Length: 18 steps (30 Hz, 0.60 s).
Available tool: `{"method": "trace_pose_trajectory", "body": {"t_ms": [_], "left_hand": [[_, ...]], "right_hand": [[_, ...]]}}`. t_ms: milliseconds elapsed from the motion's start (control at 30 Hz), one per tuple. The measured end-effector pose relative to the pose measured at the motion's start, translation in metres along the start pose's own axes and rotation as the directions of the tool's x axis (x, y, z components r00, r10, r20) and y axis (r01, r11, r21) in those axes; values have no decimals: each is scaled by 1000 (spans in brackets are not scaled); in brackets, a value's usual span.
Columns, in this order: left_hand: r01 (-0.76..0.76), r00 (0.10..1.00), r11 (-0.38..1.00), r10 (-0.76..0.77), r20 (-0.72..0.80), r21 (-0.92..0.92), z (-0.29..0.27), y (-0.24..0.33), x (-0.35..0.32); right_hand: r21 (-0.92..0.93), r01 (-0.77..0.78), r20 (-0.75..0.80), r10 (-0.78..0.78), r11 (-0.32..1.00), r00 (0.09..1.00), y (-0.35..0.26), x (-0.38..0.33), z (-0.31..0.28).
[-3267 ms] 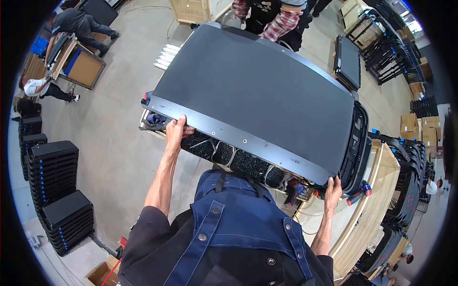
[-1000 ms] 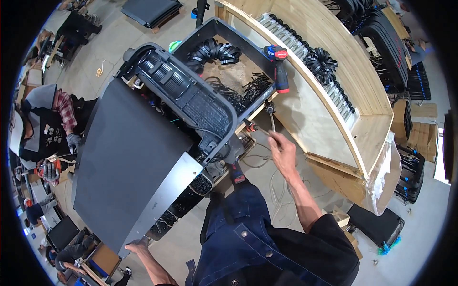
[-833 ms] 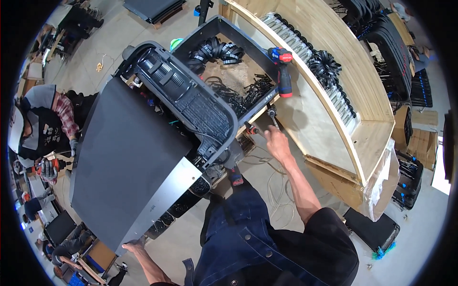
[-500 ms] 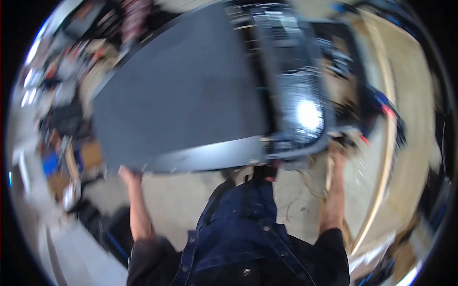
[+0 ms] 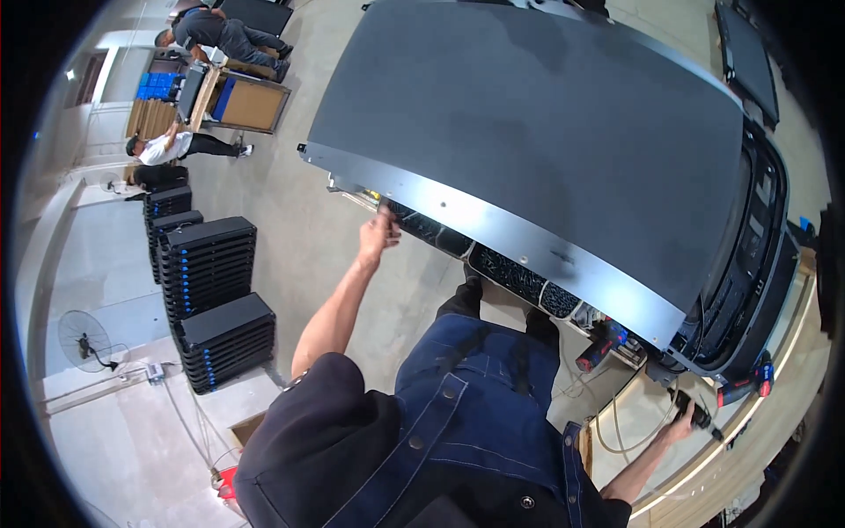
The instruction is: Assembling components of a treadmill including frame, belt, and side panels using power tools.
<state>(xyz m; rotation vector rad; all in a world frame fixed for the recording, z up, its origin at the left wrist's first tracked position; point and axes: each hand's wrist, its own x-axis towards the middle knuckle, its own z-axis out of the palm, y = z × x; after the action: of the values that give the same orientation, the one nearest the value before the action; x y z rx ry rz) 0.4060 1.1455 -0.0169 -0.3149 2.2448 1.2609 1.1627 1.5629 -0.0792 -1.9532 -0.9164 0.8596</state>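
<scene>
Treadmill belt (image 5: 528, 132) already on; whether the silver rail (image 5: 484, 231) is fastened, I can't tell. Right hand (image 5: 677, 429) grips a black power driver (image 5: 691, 408); left hand (image 5: 378, 238) blurred, grip unclear.

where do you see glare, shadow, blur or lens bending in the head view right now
Head view: glare whitens the silver metal strip along the dark grey flat panel; soft-edged shadows darken patches of that panel; the left bare hand looks slightly smeared, apparently by motion; also in the head view, the long pale wooden crate bows toward the picture's rim, and the corners go black.
</scene>
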Motion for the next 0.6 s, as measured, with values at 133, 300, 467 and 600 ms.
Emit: {"method": "trace_pose_trajectory", "body": {"t_ms": [133,300,467,600], "left_hand": [[-104,994,944,111,-7,314,-19,-84,76],[-362,930,641,298,216,677,5,-93,130],[-359,928,493,276,249,793,11,-81,168],[-481,874,438,304,378,759,4,-92,193]], "right_hand": [[128,164,-7,-165,978,986,-75,-58,-77],[271,233,-93,-216,934,972,-184,-211,-122],[816,131,84,-340,563,937,-242,-332,-144],[904,115,121,-505,411,854,-260,-390,-127]]}}
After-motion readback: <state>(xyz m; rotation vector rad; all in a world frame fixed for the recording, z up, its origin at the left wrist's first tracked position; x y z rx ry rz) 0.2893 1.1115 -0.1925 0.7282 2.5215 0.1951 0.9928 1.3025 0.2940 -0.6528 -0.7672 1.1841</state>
